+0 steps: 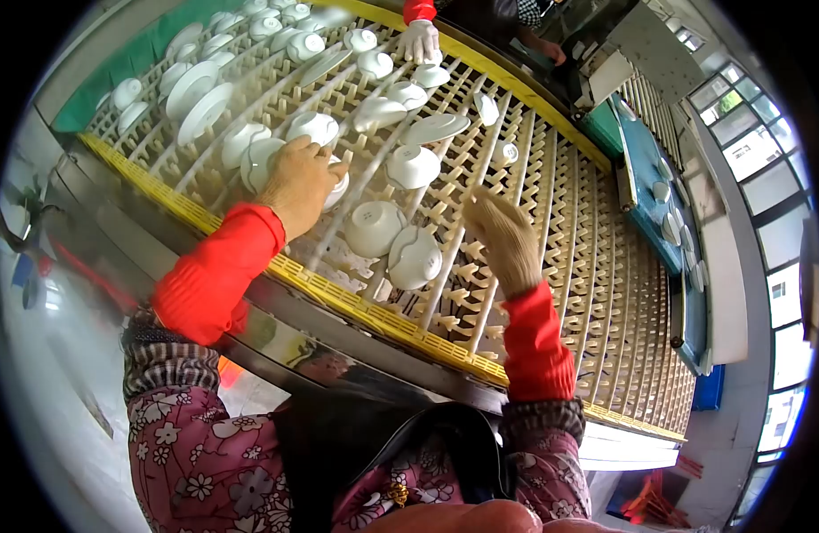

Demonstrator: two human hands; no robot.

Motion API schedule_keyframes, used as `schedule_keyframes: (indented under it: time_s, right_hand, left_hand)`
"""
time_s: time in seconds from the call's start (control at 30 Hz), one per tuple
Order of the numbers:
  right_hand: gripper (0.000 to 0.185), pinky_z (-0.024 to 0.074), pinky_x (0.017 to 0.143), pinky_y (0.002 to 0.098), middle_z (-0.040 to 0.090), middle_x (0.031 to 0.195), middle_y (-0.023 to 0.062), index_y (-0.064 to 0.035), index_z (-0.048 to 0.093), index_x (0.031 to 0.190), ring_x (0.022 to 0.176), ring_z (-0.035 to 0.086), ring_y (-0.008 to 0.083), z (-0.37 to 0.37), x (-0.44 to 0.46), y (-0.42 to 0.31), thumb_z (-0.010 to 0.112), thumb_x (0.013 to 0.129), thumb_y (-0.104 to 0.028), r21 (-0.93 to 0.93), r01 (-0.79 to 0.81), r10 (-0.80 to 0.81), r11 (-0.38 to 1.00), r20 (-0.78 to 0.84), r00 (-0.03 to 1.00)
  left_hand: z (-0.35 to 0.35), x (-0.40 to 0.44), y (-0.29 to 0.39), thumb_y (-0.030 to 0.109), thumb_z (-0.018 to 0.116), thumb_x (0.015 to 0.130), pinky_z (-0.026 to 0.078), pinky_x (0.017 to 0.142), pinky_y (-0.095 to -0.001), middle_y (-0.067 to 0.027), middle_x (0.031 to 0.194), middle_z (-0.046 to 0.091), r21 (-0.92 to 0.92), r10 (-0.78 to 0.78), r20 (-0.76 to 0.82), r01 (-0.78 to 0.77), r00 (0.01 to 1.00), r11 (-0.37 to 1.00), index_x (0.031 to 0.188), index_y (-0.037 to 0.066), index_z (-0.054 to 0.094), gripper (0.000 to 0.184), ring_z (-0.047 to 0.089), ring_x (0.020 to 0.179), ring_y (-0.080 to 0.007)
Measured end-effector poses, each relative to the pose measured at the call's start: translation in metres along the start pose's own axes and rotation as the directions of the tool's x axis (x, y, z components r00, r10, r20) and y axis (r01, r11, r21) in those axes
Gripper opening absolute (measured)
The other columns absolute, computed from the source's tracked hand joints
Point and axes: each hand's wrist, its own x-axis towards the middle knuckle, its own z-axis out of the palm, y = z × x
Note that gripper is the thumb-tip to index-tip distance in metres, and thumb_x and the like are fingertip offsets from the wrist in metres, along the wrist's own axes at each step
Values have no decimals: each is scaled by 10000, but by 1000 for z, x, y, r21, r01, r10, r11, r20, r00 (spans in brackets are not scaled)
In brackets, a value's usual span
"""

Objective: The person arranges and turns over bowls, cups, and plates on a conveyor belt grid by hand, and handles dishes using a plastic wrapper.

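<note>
Left hand: the gloved left hand [295, 185] lies over the near-left part of the pegged rack, fingers bent over white ware.
Left grip: fingers curve at a white bowl [338, 188], part of which shows beside the thumb side; whether they clamp it cannot be told.
Ware beside left hand: another white piece [259, 163] stands just left of the wrist and fingers, partly covered by them.
Right hand: the gloved right hand [503, 242] is over the middle of the rack, to the right of the nearest bowls and apart from them.
Right grip: fingers lie close together; the palm side is hidden, so whether they hold anything cannot be told.
Nearest bowls: a footed bowl [375, 228] and a fluted bowl [415, 258] sit tilted between the two hands, side by side.
Pegged rack: rows of pale pegs [596, 298] and rods span the bed; ware fills mainly the left and far parts.
Rack edge: a yellow perforated strip [356, 306] runs along the near side.
Plates: two white plates [203, 114] lean at the left.
Co-worker: a white-gloved hand [420, 42] reaches over the far edge, near a small bowl [431, 75].
Side surface: a blue surface [642, 195] at the right carries white dishes [671, 227].
</note>
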Motion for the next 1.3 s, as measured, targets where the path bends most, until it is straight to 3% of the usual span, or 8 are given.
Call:
schedule_keyframes:
  time_s: [0.1, 0.17, 0.3, 0.43, 0.5, 0.63, 0.8, 1.3]
  right_hand:
    - [400, 640, 956, 349, 788, 1309, 157, 14, 750, 1426, 1148, 774, 228, -61, -79, -8, 777, 1084, -193, 320, -498, 487, 806, 118, 865]
    - [453, 613, 979, 329, 794, 1319, 129, 52, 731, 1443, 1137, 762, 190, -96, -119, -28, 788, 1083, -216, 433, -762, 817, 481, 93, 569]
    - [461, 593, 1004, 304, 796, 1308, 138, 66, 729, 1442, 1173, 737, 171, -131, -207, -32, 789, 1076, -208, 646, -676, 911, 356, -80, 404]
    - [320, 642, 909, 344, 795, 1278, 160, -14, 789, 1353, 1090, 784, 224, -144, -235, -27, 705, 1044, 0, 45, -571, 556, 820, -298, 776]
    - [326, 603, 898, 304, 814, 1204, 102, -4, 790, 1370, 1053, 752, 157, -149, -194, -58, 756, 1067, -122, 407, -805, 902, 433, -204, 381]
    - [334, 544, 787, 419, 732, 914, 159, -30, 769, 1141, 876, 734, 271, -145, -204, -48, 695, 1077, -349, 26, -750, 746, 661, -133, 653]
    - [354, 519, 703, 463, 624, 769, 171, -39, 691, 983, 705, 642, 327, -153, -199, -48, 642, 1083, -375, 72, -771, 774, 633, -64, 630]
    - [411, 569, 794, 465, 755, 908, 184, -46, 789, 1096, 859, 745, 356, -158, -214, -31, 665, 1065, -436, 48, -726, 726, 686, 27, 688]
  left_hand:
    - [-13, 2, 6, 207, 858, 865, 449, 1160, -403, -171, 1411, 750, -63, -10, 51, 13, 999, 998, 1354, 82, 774, 512, 664, 1279, -277]
    - [-17, 4, 9, 227, 937, 784, 449, 1161, -404, -176, 1406, 745, -116, -24, 77, 33, 997, 993, 1296, 78, 770, 559, 645, 1298, -298]
    - [-22, 5, 12, 218, 904, 804, 467, 1102, -430, -148, 1220, 792, -95, -20, 9, 20, 1000, 995, 1191, 104, 787, 420, 693, 1230, -295]
    - [-31, 8, 22, 199, 929, 798, 489, 1081, -445, -135, 1197, 762, -73, -45, 64, 49, 997, 996, 1186, 96, 777, 428, 675, 1241, -314]
    - [-20, 4, 19, 155, 950, 768, 505, 1067, -459, -130, 1179, 724, -116, -36, -13, 35, 999, 993, 1148, 87, 766, 429, 667, 1199, -342]
    - [-26, 2, 28, 212, 932, 797, 511, 1061, -470, -146, 1201, 720, -60, -65, 41, 68, 997, 996, 1198, 96, 756, 452, 676, 1218, -349]
    - [-36, -1, 55, 291, 914, 810, 497, 1116, -494, -204, 1325, 730, -118, -66, 108, 79, 992, 990, 1260, 49, 768, 531, 682, 1241, -374]
    - [-101, 11, 320, 420, 809, 917, 538, 1021, -479, -118, 1120, 723, -535, 442, -226, -490, 868, 688, 1119, 48, 742, 429, 694, 1125, -337]
